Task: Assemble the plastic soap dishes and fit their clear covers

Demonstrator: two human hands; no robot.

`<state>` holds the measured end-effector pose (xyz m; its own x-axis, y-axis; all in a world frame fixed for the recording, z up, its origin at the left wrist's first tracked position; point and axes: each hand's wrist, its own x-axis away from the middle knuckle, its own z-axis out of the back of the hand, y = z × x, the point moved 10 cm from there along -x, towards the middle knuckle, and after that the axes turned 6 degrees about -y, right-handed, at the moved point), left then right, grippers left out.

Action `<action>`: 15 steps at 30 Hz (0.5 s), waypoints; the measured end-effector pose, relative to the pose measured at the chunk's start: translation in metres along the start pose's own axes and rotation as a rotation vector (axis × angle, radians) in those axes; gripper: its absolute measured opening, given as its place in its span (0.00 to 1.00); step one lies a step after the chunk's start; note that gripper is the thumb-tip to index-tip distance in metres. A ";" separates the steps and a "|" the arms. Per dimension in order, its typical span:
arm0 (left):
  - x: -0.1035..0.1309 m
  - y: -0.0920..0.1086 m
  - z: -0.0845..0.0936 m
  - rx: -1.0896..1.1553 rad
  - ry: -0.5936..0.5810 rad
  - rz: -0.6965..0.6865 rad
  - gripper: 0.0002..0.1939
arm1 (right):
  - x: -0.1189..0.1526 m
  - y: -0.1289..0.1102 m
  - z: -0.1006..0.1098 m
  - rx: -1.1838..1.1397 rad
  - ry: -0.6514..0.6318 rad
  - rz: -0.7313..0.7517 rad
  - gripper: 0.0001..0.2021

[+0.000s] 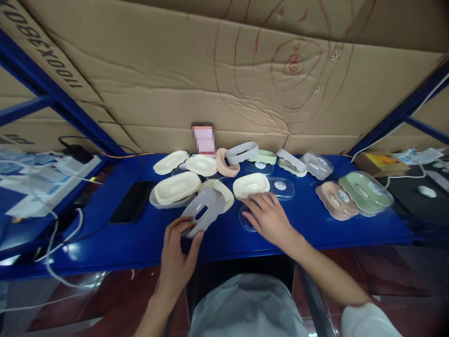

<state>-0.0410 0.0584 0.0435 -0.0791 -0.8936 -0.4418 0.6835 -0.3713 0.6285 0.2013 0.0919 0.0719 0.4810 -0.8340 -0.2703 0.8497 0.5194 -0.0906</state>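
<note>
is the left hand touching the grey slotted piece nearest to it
Touching: the head view shows the left hand gripping the near end of the grey slotted piece, with the thumb against one side and fingers on the other.

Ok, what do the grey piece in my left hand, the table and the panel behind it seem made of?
Grey piece: probably plastic, smooth and semi-gloss, judging by soft highlights. Table: perhaps painted metal, glossy from its blue sheen, though laminate could look similar. Panel: cardboard, matte and brown, with creases and fold lines.
</note>
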 end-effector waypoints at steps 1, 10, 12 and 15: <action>0.005 -0.001 0.002 0.015 -0.001 0.004 0.11 | 0.014 -0.004 -0.001 -0.025 0.009 -0.035 0.20; -0.021 0.057 -0.033 -0.011 -0.108 -0.204 0.11 | 0.092 0.022 -0.007 -0.060 0.001 -0.252 0.22; -0.042 0.071 -0.041 -0.015 -0.102 -0.247 0.10 | 0.092 0.038 0.000 -0.021 0.053 -0.304 0.23; -0.063 0.078 -0.041 0.030 -0.030 -0.254 0.10 | 0.069 0.044 0.000 -0.008 0.074 -0.247 0.27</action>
<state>0.0469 0.0956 0.0945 -0.2671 -0.7776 -0.5692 0.6173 -0.5916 0.5186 0.2718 0.0569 0.0488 0.2414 -0.9201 -0.3084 0.9376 0.3031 -0.1705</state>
